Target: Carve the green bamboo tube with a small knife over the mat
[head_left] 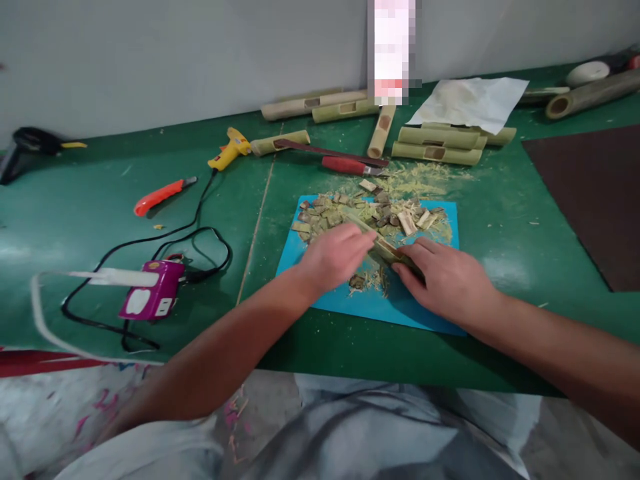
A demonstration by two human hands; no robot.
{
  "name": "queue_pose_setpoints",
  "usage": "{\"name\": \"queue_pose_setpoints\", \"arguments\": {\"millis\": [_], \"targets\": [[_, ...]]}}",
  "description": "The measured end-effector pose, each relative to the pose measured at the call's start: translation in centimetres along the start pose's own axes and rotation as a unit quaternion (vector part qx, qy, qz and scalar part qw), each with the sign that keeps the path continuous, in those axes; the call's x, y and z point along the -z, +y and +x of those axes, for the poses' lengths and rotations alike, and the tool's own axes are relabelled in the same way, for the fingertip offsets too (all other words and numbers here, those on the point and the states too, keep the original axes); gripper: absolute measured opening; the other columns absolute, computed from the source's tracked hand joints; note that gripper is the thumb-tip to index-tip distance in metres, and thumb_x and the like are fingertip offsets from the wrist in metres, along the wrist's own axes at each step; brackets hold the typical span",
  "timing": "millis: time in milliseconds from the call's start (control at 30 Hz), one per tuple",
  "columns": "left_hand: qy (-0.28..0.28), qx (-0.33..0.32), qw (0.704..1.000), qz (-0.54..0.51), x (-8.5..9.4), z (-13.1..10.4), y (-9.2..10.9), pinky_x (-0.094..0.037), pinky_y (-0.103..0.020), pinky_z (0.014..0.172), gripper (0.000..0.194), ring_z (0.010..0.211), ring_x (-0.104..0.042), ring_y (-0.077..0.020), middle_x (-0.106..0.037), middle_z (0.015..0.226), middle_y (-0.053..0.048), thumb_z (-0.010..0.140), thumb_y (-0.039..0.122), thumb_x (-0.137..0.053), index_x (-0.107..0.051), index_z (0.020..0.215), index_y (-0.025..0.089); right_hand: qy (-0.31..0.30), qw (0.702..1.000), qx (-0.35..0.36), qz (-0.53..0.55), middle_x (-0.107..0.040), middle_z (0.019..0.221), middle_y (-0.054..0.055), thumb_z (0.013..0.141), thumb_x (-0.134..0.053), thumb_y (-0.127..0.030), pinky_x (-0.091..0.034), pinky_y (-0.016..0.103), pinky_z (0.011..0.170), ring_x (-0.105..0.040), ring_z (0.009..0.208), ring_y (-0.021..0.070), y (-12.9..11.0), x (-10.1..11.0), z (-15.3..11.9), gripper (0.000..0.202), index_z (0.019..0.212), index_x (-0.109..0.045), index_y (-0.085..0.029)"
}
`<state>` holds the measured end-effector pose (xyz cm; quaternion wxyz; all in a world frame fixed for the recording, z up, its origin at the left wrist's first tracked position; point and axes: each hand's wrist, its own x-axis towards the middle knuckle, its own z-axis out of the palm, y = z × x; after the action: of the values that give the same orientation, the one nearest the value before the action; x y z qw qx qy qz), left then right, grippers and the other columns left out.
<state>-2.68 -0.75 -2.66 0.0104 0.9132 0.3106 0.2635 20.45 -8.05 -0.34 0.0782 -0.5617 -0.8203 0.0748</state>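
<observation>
A green bamboo tube [386, 251] with a slot cut in its upper side lies slantwise between my hands. My left hand [337, 259] is closed at its far part, fingers curled near the slot; whether a small piece is also in them is hidden. Around the near end wrap the fingers of my right hand [445, 275], thumb on the near side. Beneath is a blue mat [330, 297], strewn with bamboo chips [407, 222] and shavings. Past the mat rests a red-handled knife [345, 165] beside a long, thin dark strip [320, 149].
Slotted bamboo tubes [437, 152] are stacked at the back right under white paper [470, 100]. Left lie an orange utility knife [161, 197], a yellow glue gun [230, 150] and a purple power box [154, 290] with looping cables. A dark brown board [595, 200] lies right.
</observation>
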Motion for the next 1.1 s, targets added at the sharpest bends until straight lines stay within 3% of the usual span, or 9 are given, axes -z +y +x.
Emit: {"name": "queue_pose_setpoints", "arguments": {"millis": [100, 267, 367, 533, 667, 833, 967, 1100], "targets": [[0.035, 0.029, 0.999, 0.012, 0.0, 0.0, -0.3, -0.053, -0.028, 0.072, 0.029, 0.076, -0.062, -0.0147, -0.067, 0.084, -0.007, 0.103, 0.027, -0.045, -0.071, 0.106, 0.013, 0.004, 1.0, -0.003, 0.003, -0.07, 0.099, 0.009, 0.099, -0.042, -0.04, -0.034, 0.031, 0.061, -0.06, 0.076, 0.0183, 0.0, 0.0, 0.0, 0.037, 0.102, -0.07, -0.017], [0.012, 0.0, 1.0, -0.004, 0.1, 0.1, -0.2, -0.05, -0.025, 0.067, 0.03, 0.072, -0.061, -0.0136, -0.065, 0.08, -0.006, 0.104, 0.026, -0.045, -0.071, 0.109, 0.012, 0.0, 1.0, 0.004, -0.004, -0.07, 0.098, 0.009, 0.1, -0.041, -0.039, -0.035, 0.032, 0.061, -0.06, 0.076, 0.0186, -0.1, 0.1, 0.0, 0.037, 0.103, -0.07, -0.016], [0.047, 0.02, 0.999, 0.005, 0.1, 0.2, 0.0, -0.05, -0.026, 0.069, 0.031, 0.074, -0.061, -0.0143, -0.066, 0.083, -0.007, 0.104, 0.026, -0.045, -0.071, 0.102, 0.011, -0.002, 1.0, -0.002, -0.01, -0.07, 0.099, 0.008, 0.1, -0.042, -0.04, -0.035, 0.031, 0.061, -0.061, 0.076, 0.0185, -0.2, 0.1, 0.0, 0.037, 0.104, -0.07, -0.017], [-0.014, -0.005, 1.0, 0.021, 0.0, 0.4, 0.7, -0.047, -0.025, 0.064, 0.035, 0.068, -0.058, -0.0139, -0.061, 0.074, -0.004, 0.105, 0.028, -0.04, -0.071, 0.104, 0.013, -0.002, 1.0, 0.008, -0.015, -0.07, 0.097, 0.009, 0.099, -0.043, -0.039, -0.036, 0.031, 0.061, -0.061, 0.076, 0.019, -0.2, 0.0, 0.1, 0.036, 0.103, -0.07, -0.016], [0.032, 0.023, 0.999, 0.02, 0.0, 0.3, 0.3, -0.049, -0.026, 0.069, 0.033, 0.074, -0.061, -0.0144, -0.065, 0.081, -0.006, 0.104, 0.027, -0.042, -0.071, 0.103, 0.012, 0.007, 1.0, 0.004, -0.018, -0.07, 0.099, 0.008, 0.099, -0.043, -0.04, -0.036, 0.031, 0.06, -0.062, 0.075, 0.0183, -0.1, -0.1, 0.0, 0.035, 0.102, -0.07, -0.017], [0.002, -0.003, 1.0, 0.007, 0.0, 0.0, 0.3, -0.048, -0.025, 0.064, 0.033, 0.07, -0.059, -0.0135, -0.063, 0.077, -0.004, 0.105, 0.028, -0.042, -0.071, 0.111, 0.013, 0.01, 1.0, 0.013, -0.02, -0.07, 0.094, 0.008, 0.099, -0.044, -0.039, -0.036, 0.031, 0.06, -0.062, 0.074, 0.0184, 0.0, -0.2, -0.1, 0.035, 0.102, -0.07, -0.016], [0.042, 0.038, 0.998, 0.025, 0.1, 0.0, 0.3, -0.05, -0.026, 0.068, 0.032, 0.073, -0.06, -0.0139, -0.065, 0.081, -0.006, 0.104, 0.027, -0.044, -0.072, 0.1, 0.012, 0.016, 1.0, 0.007, -0.016, -0.07, 0.097, 0.008, 0.099, -0.044, -0.04, -0.037, 0.031, 0.06, -0.062, 0.075, 0.0183, 0.0, -0.1, -0.1, 0.035, 0.102, -0.07, -0.017], [-0.013, 0.002, 1.0, 0.015, 0.2, 0.0, 0.8, -0.047, -0.025, 0.064, 0.034, 0.069, -0.057, -0.0135, -0.061, 0.075, -0.004, 0.105, 0.028, -0.04, -0.071, 0.103, 0.014, 0.01, 1.0, 0.015, -0.013, -0.069, 0.093, 0.008, 0.099, -0.045, -0.039, -0.037, 0.03, 0.06, -0.062, 0.074, 0.0178, 0.0, -0.1, 0.0, 0.034, 0.1, -0.07, -0.016]]}}
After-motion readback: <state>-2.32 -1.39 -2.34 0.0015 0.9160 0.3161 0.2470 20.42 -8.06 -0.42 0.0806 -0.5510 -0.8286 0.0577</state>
